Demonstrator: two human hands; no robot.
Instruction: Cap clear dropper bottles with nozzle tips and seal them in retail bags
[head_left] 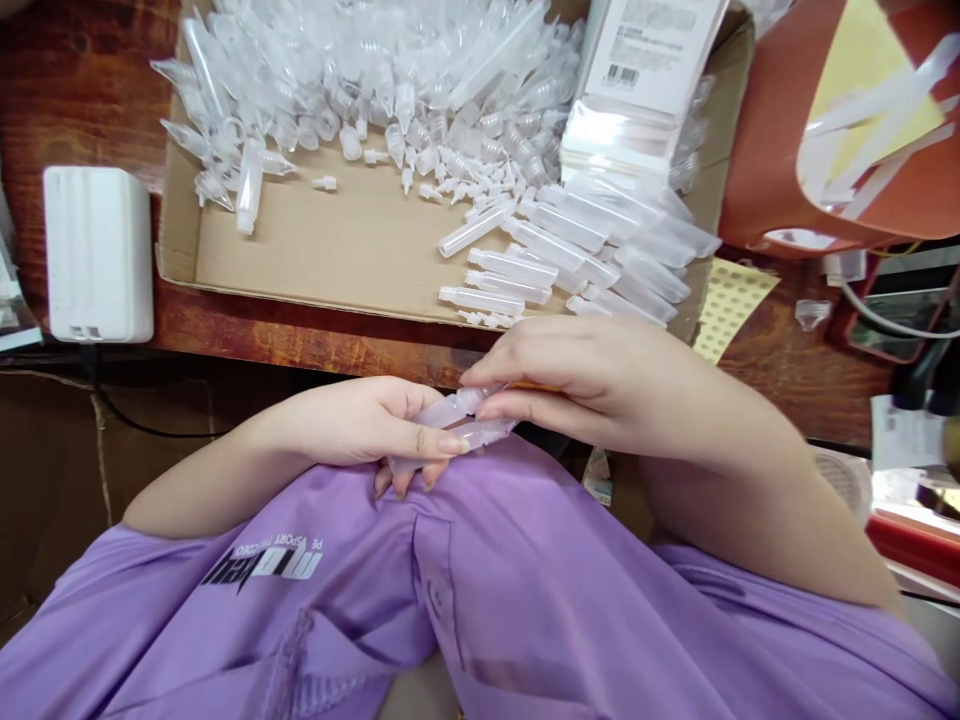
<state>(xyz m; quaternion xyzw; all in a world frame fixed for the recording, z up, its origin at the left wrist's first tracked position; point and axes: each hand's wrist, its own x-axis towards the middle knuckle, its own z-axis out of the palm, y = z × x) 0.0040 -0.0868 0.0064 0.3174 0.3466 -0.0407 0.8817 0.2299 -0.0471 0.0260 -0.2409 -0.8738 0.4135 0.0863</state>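
Low in front of my purple shirt, my left hand (pixel 397 430) is closed around two translucent plastic tubes (pixel 441 412) lying side by side. My right hand (pixel 562 385) meets it from the right, thumb and fingers pinched at the neck end of the upper tube. Its fingertips partly hide the small clear pieces there. Beyond the hands is a shallow cardboard box (pixel 300 245). On its right side lie several empty-looking tubes (pixel 495 280), and small nozzle tips (pixel 480 175) are scattered near its middle.
A heap of clear caps and bottles (pixel 360 60) fills the back of the box, beside a white labelled carton (pixel 637 60). To the left stands a white power adapter (pixel 97 255); on the right are an orange bin (pixel 757 190) and a dotted yellow sheet (pixel 731 305).
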